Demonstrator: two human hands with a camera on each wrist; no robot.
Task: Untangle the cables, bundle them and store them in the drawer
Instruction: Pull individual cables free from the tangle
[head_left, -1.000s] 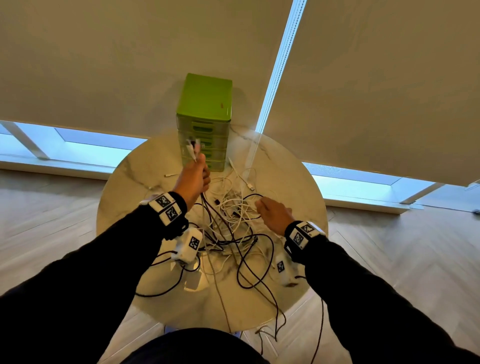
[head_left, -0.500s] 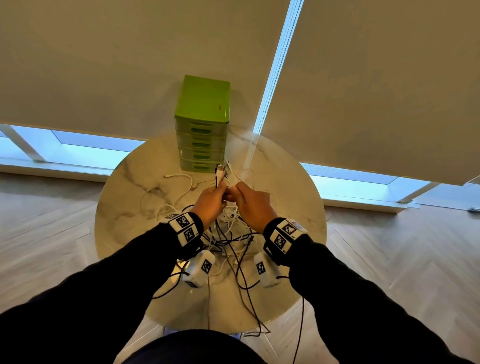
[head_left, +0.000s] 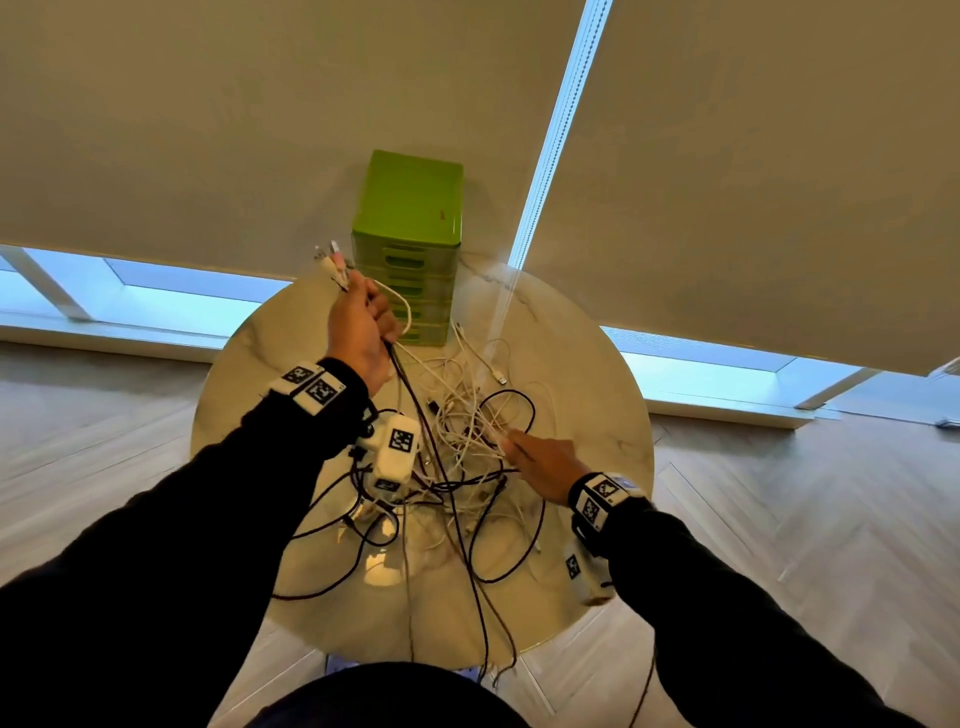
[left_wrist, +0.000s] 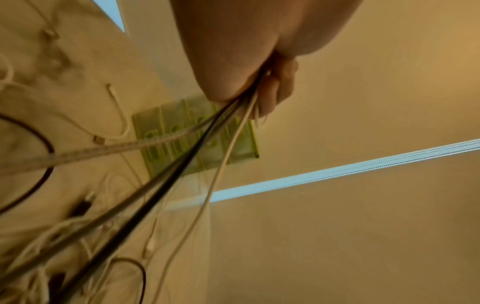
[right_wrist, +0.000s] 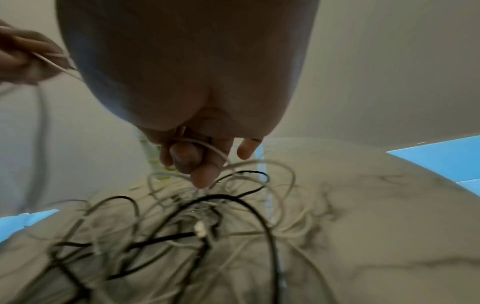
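Note:
A tangle of black and white cables (head_left: 467, 447) lies in the middle of a round marble table (head_left: 587, 374). My left hand (head_left: 363, 312) is raised over the far left of the table and grips a bunch of cable ends (head_left: 332, 262), with plugs sticking out above the fist. The left wrist view shows black and white strands (left_wrist: 197, 156) running taut from the left hand (left_wrist: 270, 86) down to the pile. My right hand (head_left: 514, 446) reaches into the tangle, and its thumb and fingers (right_wrist: 205, 172) pinch a white cable (right_wrist: 210, 147). A green drawer unit (head_left: 410, 244) stands at the far edge, all drawers closed.
Black cables (head_left: 483, 649) hang over the table's near edge toward the wooden floor (head_left: 779, 519). Closed roller blinds (head_left: 727, 156) hang just behind the drawer unit. Loose white cable ends (head_left: 493, 369) lie right of the unit.
Both hands met over the pile half a second ago. Now the left hand has lifted up and left with the cable ends, and the right has dropped back right into the tangle.

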